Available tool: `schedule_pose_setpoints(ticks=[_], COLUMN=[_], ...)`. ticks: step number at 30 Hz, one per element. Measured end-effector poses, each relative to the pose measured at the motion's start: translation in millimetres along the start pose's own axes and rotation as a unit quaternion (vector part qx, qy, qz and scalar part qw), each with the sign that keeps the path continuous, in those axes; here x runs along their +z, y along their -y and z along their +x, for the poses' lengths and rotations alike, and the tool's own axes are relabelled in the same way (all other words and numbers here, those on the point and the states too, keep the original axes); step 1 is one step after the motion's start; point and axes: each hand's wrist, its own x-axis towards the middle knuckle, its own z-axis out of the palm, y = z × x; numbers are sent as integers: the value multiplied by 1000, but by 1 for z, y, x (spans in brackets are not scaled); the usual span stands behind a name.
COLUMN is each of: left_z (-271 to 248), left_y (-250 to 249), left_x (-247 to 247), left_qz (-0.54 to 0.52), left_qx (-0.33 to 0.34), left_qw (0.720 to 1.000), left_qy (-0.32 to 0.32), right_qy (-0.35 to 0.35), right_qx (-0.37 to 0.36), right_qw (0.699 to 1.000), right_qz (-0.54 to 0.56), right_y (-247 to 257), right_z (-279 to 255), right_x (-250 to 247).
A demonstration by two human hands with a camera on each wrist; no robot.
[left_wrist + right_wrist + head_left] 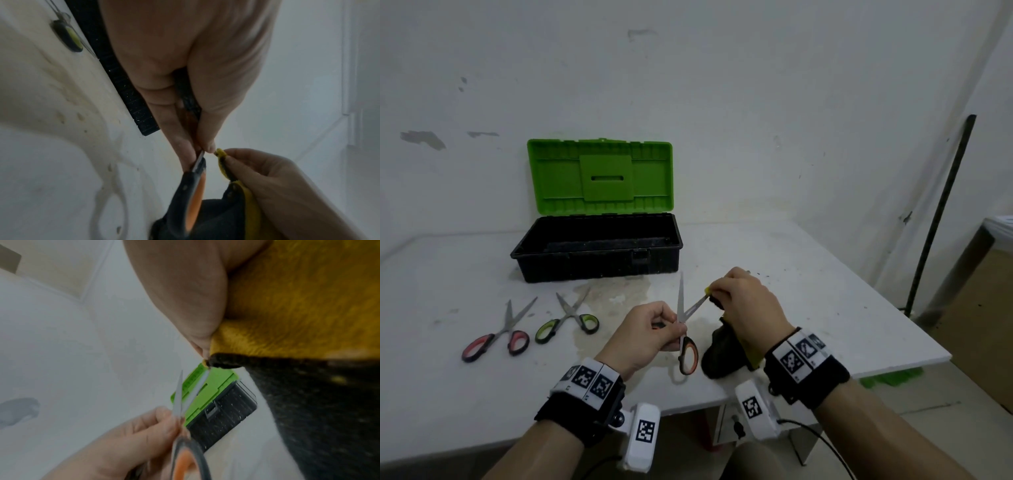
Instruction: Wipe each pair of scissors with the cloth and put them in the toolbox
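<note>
1. Head view: the left hand grips the orange-handled scissors near the pivot, blades spread open, one pointing to 12 o'clock and the other to about 2 o'clock. The right hand pinches the cloth round the tip of the 2 o'clock blade. The step in hand looks like wiping the first pair. The red-handled scissors and green-handled scissors lie on the table at 9 o'clock of the hands. The toolbox stands open at 12 o'clock, seemingly holding no scissors yet.

2. Left wrist view: thumb and fingers clamp the scissors' handle; the cloth's yellow edge sits just beside them at 4 o'clock.

3. Right wrist view: the cloth's fold meets the blade tip. Next, the second blade probably needs wiping, then the blades closing before the pair goes into the toolbox.
</note>
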Motion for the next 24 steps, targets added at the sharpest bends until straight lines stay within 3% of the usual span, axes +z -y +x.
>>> schedule_pose_setpoints(ticks=[6,8,13,16,19,24], left_z=[2,2,-1,0,1,-1], left_y=[3,3,4,2,-1,-4], left_x=[3,4,1,2,6,8], left_qz=[40,65,24,-94,-162,-185], left_qx=[11,19,-6,-49,-68,-67], left_qw=[999,998,1000,994,984,980], left_qy=[3,9,1,-19,-1,18], right_qy=[68,83,2,-81,-81,-123], right_qx=[-48,-32,35,-59,-170,-202], right_qw=[997,996,999,991,977,969], right_qz=[8,4,14,91,101,75], right_y=[15,15,-6,-4,2,-5], right_z=[-9,-9,1,-10,-25,-25], right_x=[0,5,-3,3,16,23])
